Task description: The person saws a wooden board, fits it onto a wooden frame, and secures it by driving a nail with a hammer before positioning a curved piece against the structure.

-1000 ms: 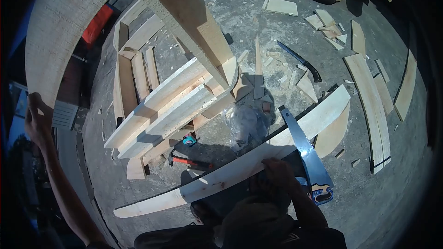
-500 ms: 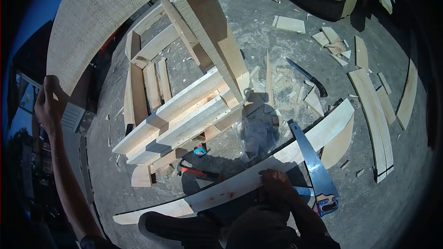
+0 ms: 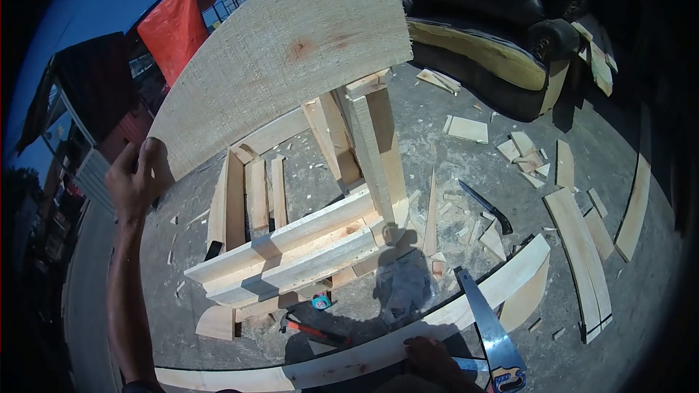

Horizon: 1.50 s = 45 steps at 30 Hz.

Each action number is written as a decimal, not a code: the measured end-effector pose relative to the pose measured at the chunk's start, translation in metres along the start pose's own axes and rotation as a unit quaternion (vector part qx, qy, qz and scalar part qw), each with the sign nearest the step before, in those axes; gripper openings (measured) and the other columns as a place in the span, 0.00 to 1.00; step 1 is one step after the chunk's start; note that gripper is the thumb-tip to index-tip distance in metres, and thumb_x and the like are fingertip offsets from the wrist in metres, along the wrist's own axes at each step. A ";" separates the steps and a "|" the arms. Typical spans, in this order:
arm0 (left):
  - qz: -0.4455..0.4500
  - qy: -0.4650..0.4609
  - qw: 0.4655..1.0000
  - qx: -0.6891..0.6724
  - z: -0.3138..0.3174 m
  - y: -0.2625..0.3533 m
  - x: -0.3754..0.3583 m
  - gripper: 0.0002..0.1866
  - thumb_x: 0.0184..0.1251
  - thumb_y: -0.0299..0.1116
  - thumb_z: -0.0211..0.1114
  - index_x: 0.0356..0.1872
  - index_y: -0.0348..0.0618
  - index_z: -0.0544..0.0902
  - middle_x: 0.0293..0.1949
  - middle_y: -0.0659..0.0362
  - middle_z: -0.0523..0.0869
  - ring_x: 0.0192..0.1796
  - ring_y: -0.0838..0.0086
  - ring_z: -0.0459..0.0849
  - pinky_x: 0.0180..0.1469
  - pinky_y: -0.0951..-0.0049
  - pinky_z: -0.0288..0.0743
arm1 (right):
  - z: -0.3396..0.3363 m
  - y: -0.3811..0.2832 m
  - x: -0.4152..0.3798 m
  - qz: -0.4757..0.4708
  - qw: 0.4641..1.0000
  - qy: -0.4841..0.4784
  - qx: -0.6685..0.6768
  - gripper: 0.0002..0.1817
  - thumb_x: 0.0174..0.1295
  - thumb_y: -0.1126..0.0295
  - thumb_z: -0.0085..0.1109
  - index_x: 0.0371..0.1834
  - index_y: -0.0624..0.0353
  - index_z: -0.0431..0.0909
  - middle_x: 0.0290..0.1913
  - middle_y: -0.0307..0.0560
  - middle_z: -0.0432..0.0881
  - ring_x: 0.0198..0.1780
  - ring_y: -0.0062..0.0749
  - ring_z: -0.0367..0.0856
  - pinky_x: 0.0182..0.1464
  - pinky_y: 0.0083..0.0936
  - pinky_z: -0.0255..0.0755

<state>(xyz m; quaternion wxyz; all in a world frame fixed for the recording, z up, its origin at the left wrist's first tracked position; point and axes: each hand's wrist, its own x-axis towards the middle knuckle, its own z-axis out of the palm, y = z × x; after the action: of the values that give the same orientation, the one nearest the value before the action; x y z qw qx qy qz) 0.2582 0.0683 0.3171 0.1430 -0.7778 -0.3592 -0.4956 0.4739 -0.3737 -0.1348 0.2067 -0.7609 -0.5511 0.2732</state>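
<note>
My left hand [image 3: 132, 180] grips the lower left end of a wide board [image 3: 291, 51] with a curved upper edge, thumb on its near face. The board stands up on edge, its right part at the top of an upright post [image 3: 370, 145] of a wooden frame [image 3: 298, 247]. Low in the view, my right hand [image 3: 433, 360] is closed at the near edge of a long curved plank [image 3: 342, 362]. Across that plank's right part lies a handsaw [image 3: 488, 320]. My right fingertips are dark and partly hard to make out.
A hammer [image 3: 317, 331] and a tape measure [image 3: 321, 301] lie by the frame. Right of it are a black-handled knife or small saw [image 3: 486, 207], wood offcuts [image 3: 524, 153] and curved planks [image 3: 579, 262]. A torn sofa [image 3: 480, 51] stands behind.
The view has tilted up, so the whole scene sits lower. The wide board now shows almost fully and looks further right. Both hands keep their places on the board and plank.
</note>
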 end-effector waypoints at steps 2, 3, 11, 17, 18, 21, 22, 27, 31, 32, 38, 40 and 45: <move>-0.011 -0.023 1.000 0.008 -0.004 0.001 0.000 0.33 0.70 0.62 0.64 0.22 0.37 0.78 0.18 0.64 0.70 0.25 0.78 0.63 0.26 0.69 0.55 | -0.007 -0.008 0.003 0.027 0.999 0.003 0.022 0.15 0.66 0.63 0.55 0.49 0.57 0.84 0.52 0.53 0.86 0.55 0.46 0.84 0.54 0.44 0.81; -0.010 -0.017 1.000 0.006 -0.006 0.002 -0.002 0.33 0.70 0.62 0.64 0.22 0.37 0.78 0.18 0.64 0.70 0.25 0.78 0.63 0.26 0.69 0.55 | -0.007 -0.011 0.003 -0.018 0.999 0.024 0.016 0.15 0.65 0.64 0.56 0.50 0.57 0.84 0.52 0.53 0.85 0.54 0.48 0.83 0.55 0.45 0.80; 0.005 -0.023 1.000 -0.010 -0.016 0.024 -0.018 0.29 0.70 0.55 0.67 0.22 0.36 0.79 0.17 0.60 0.74 0.24 0.79 0.68 0.27 0.70 0.62 | 0.017 -0.002 -0.003 -0.044 0.998 0.021 0.029 0.17 0.70 0.63 0.56 0.55 0.60 0.82 0.49 0.58 0.86 0.54 0.55 0.84 0.59 0.50 0.75; 0.003 -0.025 0.999 -0.036 -0.011 0.017 -0.020 0.28 0.70 0.53 0.68 0.23 0.36 0.79 0.17 0.60 0.75 0.24 0.80 0.70 0.27 0.71 0.63 | 0.012 -0.010 -0.009 0.095 0.993 -0.068 -0.004 0.20 0.71 0.62 0.49 0.54 0.65 0.82 0.56 0.63 0.84 0.62 0.54 0.79 0.65 0.46 0.71; 0.003 -0.018 0.999 -0.048 -0.009 0.016 -0.019 0.28 0.70 0.53 0.68 0.22 0.36 0.79 0.17 0.61 0.75 0.24 0.80 0.69 0.27 0.71 0.62 | 0.014 -0.008 -0.009 0.100 0.993 -0.058 -0.001 0.20 0.71 0.62 0.49 0.54 0.65 0.82 0.56 0.63 0.84 0.62 0.54 0.79 0.65 0.46 0.71; 0.003 -0.014 0.999 -0.031 -0.010 0.017 -0.016 0.28 0.70 0.53 0.68 0.21 0.36 0.78 0.16 0.62 0.73 0.24 0.80 0.67 0.26 0.71 0.60 | 0.017 -0.005 -0.009 0.112 0.993 -0.037 0.007 0.20 0.71 0.62 0.49 0.53 0.65 0.82 0.56 0.63 0.84 0.62 0.54 0.79 0.65 0.46 0.71; 0.005 -0.013 0.999 -0.032 -0.010 0.015 -0.016 0.28 0.70 0.53 0.68 0.21 0.36 0.78 0.16 0.62 0.73 0.24 0.80 0.67 0.26 0.71 0.60 | 0.017 -0.004 -0.008 0.116 0.993 -0.034 0.009 0.20 0.71 0.62 0.49 0.53 0.65 0.82 0.56 0.62 0.84 0.62 0.54 0.79 0.66 0.46 0.71; -0.027 -0.017 0.998 -0.059 -0.004 0.004 -0.020 0.29 0.70 0.52 0.68 0.20 0.37 0.73 0.17 0.65 0.67 0.25 0.81 0.62 0.26 0.71 0.54 | 0.016 0.000 -0.005 0.129 0.991 -0.021 0.017 0.19 0.70 0.62 0.49 0.53 0.64 0.83 0.56 0.62 0.84 0.62 0.54 0.79 0.66 0.46 0.71; -0.035 -0.004 0.998 -0.060 -0.002 -0.001 -0.018 0.29 0.70 0.53 0.68 0.20 0.37 0.71 0.18 0.66 0.65 0.26 0.81 0.60 0.26 0.70 0.52 | 0.014 0.003 -0.003 0.135 0.990 -0.015 0.023 0.19 0.70 0.62 0.49 0.52 0.64 0.83 0.55 0.62 0.84 0.62 0.53 0.79 0.66 0.45 0.71; -0.025 -0.001 0.998 -0.057 -0.001 -0.003 -0.017 0.30 0.70 0.53 0.68 0.20 0.37 0.71 0.18 0.66 0.64 0.26 0.81 0.60 0.26 0.70 0.52 | 0.014 0.004 -0.002 0.137 0.990 -0.013 0.025 0.19 0.70 0.62 0.49 0.52 0.64 0.83 0.55 0.62 0.84 0.62 0.53 0.79 0.66 0.45 0.71; -0.005 0.004 0.999 -0.034 0.001 -0.009 -0.016 0.30 0.70 0.53 0.68 0.20 0.37 0.71 0.18 0.66 0.63 0.26 0.80 0.59 0.26 0.69 0.51 | 0.013 0.008 0.002 0.144 0.989 -0.002 0.027 0.19 0.70 0.62 0.49 0.52 0.63 0.83 0.55 0.62 0.84 0.62 0.53 0.80 0.66 0.45 0.71; -0.001 0.003 1.000 -0.027 0.000 -0.008 -0.015 0.30 0.70 0.53 0.68 0.20 0.37 0.70 0.17 0.65 0.63 0.26 0.80 0.59 0.26 0.69 0.51 | 0.014 0.007 0.003 0.144 0.989 -0.001 0.029 0.18 0.70 0.62 0.49 0.52 0.63 0.83 0.55 0.62 0.84 0.62 0.53 0.80 0.66 0.45 0.70; -0.008 -0.010 0.999 -0.045 -0.004 -0.003 -0.015 0.31 0.70 0.54 0.67 0.20 0.36 0.71 0.18 0.65 0.65 0.25 0.80 0.60 0.26 0.70 0.53 | 0.017 0.008 0.002 0.141 0.990 0.004 0.029 0.18 0.70 0.62 0.49 0.51 0.63 0.84 0.55 0.62 0.85 0.62 0.53 0.80 0.66 0.45 0.70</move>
<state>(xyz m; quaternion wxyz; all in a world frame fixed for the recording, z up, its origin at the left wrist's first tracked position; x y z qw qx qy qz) 0.2496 0.0615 0.3051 0.0998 -0.7856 -0.3442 -0.5044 0.4695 -0.3738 -0.1535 0.1903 -0.8258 -0.4292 0.3127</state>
